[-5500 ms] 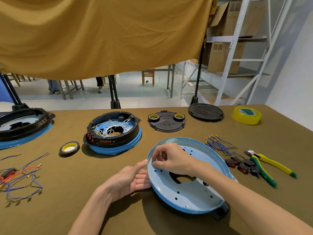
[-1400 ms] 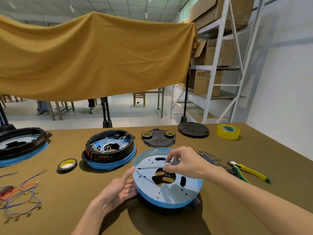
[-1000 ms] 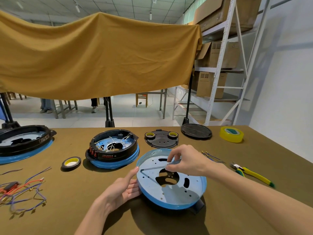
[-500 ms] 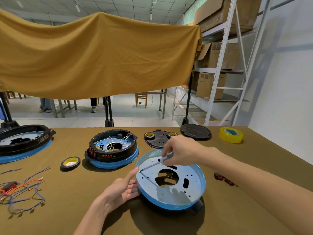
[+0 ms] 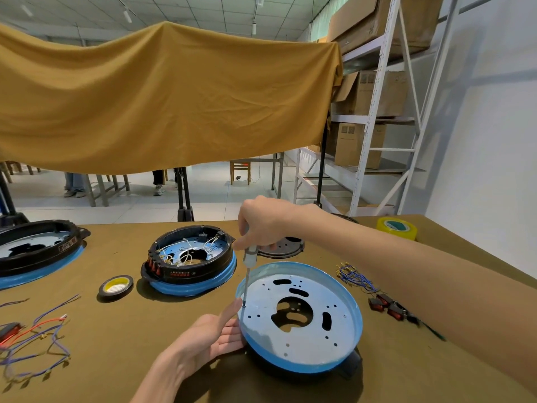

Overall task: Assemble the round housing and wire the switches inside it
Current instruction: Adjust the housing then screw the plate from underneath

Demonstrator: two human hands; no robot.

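A round blue-rimmed metal housing plate with several holes lies in front of me on a black base. My right hand grips a screwdriver by its clear handle, held upright, tip down on a hole at the plate's left edge. My left hand rests against the plate's left rim, fingers straight, thumb up beside the screwdriver tip. Loose blue wires and red-black switches lie right of the plate, partly behind my right forearm.
A wired black-and-blue housing stands behind left, another housing at far left. Black tape roll, wire bundle at left, black lid behind my hand, yellow tape roll far right. A mustard cloth hangs behind the table.
My right hand has raised the screwdriver from lying flat across the plate to upright, its tip now set at the plate's left edge. My left hand has stayed on the rim.
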